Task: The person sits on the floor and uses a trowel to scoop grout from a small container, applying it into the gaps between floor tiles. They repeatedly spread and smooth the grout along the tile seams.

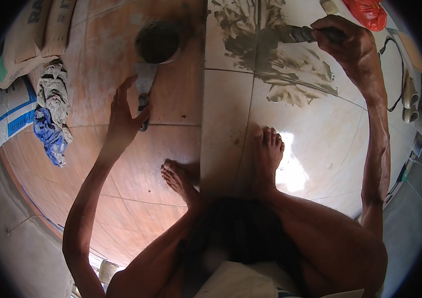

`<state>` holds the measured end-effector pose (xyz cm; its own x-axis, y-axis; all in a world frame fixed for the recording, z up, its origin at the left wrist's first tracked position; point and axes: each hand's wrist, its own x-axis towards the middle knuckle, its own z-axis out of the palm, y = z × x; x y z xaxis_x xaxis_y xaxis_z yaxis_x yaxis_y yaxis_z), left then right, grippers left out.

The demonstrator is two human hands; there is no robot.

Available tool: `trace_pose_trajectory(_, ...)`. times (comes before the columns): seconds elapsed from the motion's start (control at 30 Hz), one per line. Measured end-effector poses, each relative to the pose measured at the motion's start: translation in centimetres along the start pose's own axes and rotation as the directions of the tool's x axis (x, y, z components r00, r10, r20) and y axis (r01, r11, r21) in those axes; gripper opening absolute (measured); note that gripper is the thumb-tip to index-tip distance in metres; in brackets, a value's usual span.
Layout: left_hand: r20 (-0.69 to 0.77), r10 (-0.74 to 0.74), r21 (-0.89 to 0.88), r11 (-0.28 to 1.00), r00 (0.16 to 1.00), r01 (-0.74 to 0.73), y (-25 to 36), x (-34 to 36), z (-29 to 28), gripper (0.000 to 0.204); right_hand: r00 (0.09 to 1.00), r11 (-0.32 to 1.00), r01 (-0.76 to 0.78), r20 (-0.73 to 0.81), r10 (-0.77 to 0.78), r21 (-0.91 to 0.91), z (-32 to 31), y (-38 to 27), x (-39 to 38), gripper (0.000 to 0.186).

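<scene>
My right hand (346, 43) grips the dark handle of a flat-bladed tool (290, 34) whose blade lies on a joint between white floor tiles (221, 124), amid dark grey smears (290, 69). My left hand (121, 116) rests flat, fingers spread, on the brown tiles (136, 184). Just beyond its fingertips lies a trowel (144, 87), pointing toward a round bowl of dark grey paste (158, 42). My bare feet (268, 151) straddle the line where brown and white tiles meet.
Sacks (32, 35) are stacked at the upper left, with crumpled grey and blue cloth (52, 116) beside them. A red plastic bag (369, 12) lies at the top right. A black cable (397, 74) and pale pipe fittings (409, 99) sit along the right edge.
</scene>
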<state>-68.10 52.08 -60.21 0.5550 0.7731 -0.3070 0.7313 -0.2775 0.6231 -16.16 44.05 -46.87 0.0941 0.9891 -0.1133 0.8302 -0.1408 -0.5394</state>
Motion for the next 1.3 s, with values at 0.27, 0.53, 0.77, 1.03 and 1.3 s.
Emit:
trace_pose_trajectory(0.27,-0.003,-0.033,-0.002,0.999,0.999,0.033,0.1,-0.7,-1.1,0.086,0.980,0.940,-0.108,0.192,0.046,0.325,0.8,8.5,3.0,0.032)
trace_pose_trajectory(0.53,0.010,-0.036,0.011,0.999,0.999,0.036,-1.2,-1.6,-0.9,0.085,0.940,0.897,-0.338,0.144,0.309,0.283,0.6,8.2,-1.8,0.038)
trace_pose_trajectory(0.77,0.020,-0.013,-0.004,1.000,1.000,0.013,-0.5,-0.7,-0.9,0.084,0.938,0.883,-0.333,0.021,0.346,0.330,2.0,4.8,-4.5,0.031)
trace_pose_trajectory(1.03,0.034,-0.010,0.029,1.000,0.999,0.009,-0.9,-1.2,-1.0,0.083,0.933,0.823,-0.317,0.000,0.360,0.472,4.9,3.6,-6.6,0.029)
trace_pose_trajectory(1.3,0.050,-0.004,0.022,1.000,0.999,0.002,-1.1,-1.0,-0.8,0.083,0.884,0.801,-0.428,0.012,0.466,0.419,5.3,2.6,-8.0,0.029)
